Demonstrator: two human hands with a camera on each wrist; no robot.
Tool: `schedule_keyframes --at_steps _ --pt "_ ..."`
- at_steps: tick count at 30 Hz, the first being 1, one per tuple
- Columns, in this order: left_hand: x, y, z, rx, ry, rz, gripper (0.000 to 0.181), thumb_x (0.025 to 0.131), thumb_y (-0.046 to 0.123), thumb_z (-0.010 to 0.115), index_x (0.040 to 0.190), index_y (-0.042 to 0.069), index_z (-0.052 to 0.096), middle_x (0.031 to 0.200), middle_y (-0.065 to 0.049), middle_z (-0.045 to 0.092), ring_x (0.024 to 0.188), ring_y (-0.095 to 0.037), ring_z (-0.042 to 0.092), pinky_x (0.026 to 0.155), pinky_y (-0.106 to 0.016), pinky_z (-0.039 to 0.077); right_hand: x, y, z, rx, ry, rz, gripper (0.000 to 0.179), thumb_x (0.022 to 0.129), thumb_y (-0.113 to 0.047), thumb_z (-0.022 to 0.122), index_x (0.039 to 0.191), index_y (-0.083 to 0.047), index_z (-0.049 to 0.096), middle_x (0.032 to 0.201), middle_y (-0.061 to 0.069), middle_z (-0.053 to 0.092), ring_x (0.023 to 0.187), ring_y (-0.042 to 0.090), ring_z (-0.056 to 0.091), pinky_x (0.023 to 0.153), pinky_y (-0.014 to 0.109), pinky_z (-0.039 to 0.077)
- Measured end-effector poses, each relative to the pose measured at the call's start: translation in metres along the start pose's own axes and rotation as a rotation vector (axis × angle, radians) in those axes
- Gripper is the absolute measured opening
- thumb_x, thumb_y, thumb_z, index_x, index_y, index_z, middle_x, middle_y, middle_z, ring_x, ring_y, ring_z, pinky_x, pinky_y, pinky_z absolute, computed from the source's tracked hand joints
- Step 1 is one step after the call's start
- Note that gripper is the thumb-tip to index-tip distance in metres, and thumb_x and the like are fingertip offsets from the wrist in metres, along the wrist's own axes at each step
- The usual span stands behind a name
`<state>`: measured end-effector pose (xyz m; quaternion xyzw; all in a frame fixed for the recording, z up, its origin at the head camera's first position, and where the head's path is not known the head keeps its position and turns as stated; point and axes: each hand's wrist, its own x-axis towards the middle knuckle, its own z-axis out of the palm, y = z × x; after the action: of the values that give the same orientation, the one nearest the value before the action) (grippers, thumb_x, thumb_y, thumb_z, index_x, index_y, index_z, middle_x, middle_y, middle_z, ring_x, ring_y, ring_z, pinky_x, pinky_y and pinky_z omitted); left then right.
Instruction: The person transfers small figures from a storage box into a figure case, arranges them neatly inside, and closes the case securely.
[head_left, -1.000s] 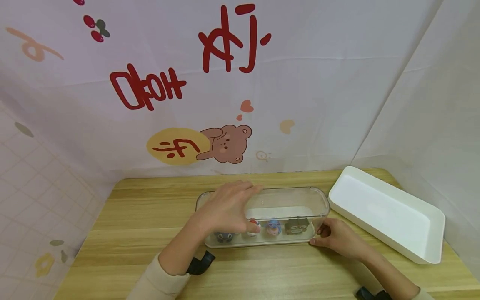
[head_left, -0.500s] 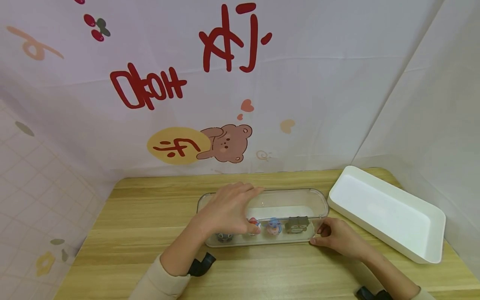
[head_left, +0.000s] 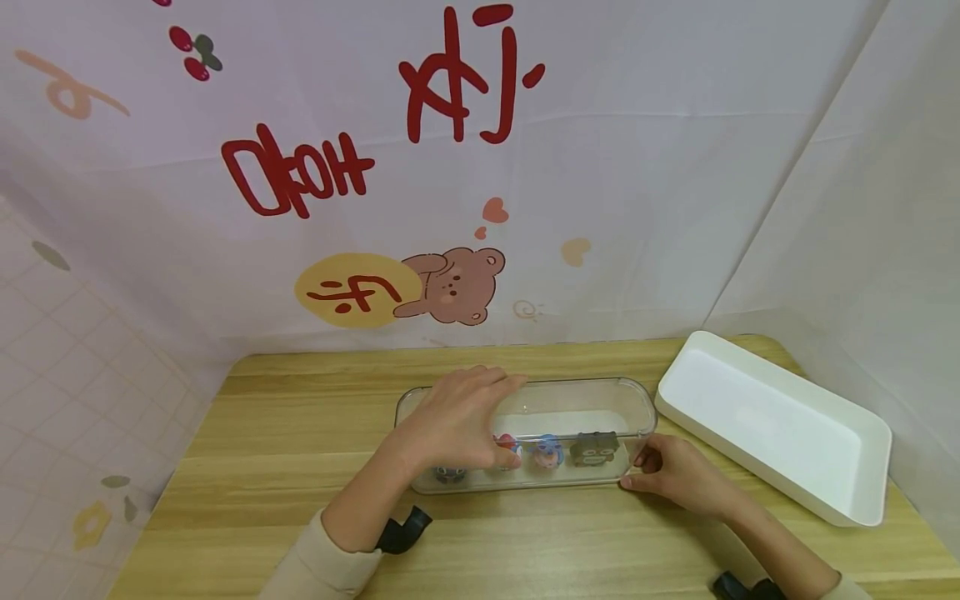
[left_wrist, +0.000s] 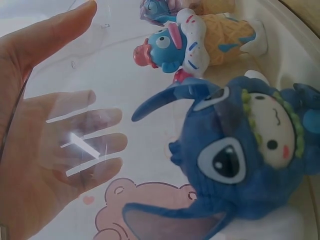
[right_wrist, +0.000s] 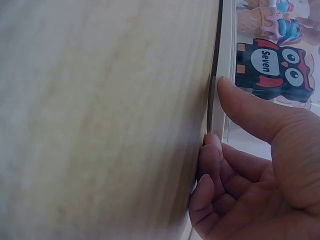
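A clear display box with a see-through cover (head_left: 581,398) and a pale base (right_wrist: 227,45) stands on the table. Several small figurines sit inside it. Among them are a blue big-eared figurine (left_wrist: 225,160), an ice-cream-cone figurine (left_wrist: 200,45) and an owl figurine (right_wrist: 272,67) marked "Seven". From above, my left hand (head_left: 457,421) grips the cover near its left end, thumb in front and fingers at the back. At the front right corner, my right hand (head_left: 684,477) pinches the base's edge, thumb on the rim and fingers curled below.
To the right of the display box, a white rectangular tray (head_left: 873,467) lies at an angle on the wooden table (head_left: 300,433). A printed white cloth (head_left: 637,167) hangs behind and along both sides. Black wrist mounts (head_left: 403,530) sit on both arms.
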<state>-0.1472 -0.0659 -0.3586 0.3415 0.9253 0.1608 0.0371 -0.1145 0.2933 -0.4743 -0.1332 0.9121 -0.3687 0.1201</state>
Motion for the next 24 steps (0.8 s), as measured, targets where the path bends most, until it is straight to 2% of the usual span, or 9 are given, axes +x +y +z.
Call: schedule_keyframes --at_steps 13,24 --pt "-0.0010 -0.0018 0.0033 0.003 0.039 0.031 0.094 0.072 0.052 0.091 0.152 0.016 0.056 0.146 -0.005 0.061 0.137 -0.031 0.054 0.114 -0.051 0.044 -0.0011 -0.0019 0.0000 0.008 0.002 -0.021 0.034 0.086 -0.030 0.088 0.096 -0.007 0.066 0.083 -0.003 0.061 0.072 0.006 0.055 0.062 0.024 0.050" --pt "0.0007 0.0006 0.0018 0.018 -0.004 0.005 0.095 0.074 0.051 0.091 0.155 0.018 0.052 0.145 -0.001 0.060 0.132 -0.026 0.056 0.111 -0.049 0.046 -0.0025 -0.0031 -0.0002 0.011 -0.002 -0.001 0.035 0.086 -0.029 0.088 0.097 -0.006 0.065 0.085 -0.001 0.061 0.073 0.006 0.054 0.063 0.024 0.050"
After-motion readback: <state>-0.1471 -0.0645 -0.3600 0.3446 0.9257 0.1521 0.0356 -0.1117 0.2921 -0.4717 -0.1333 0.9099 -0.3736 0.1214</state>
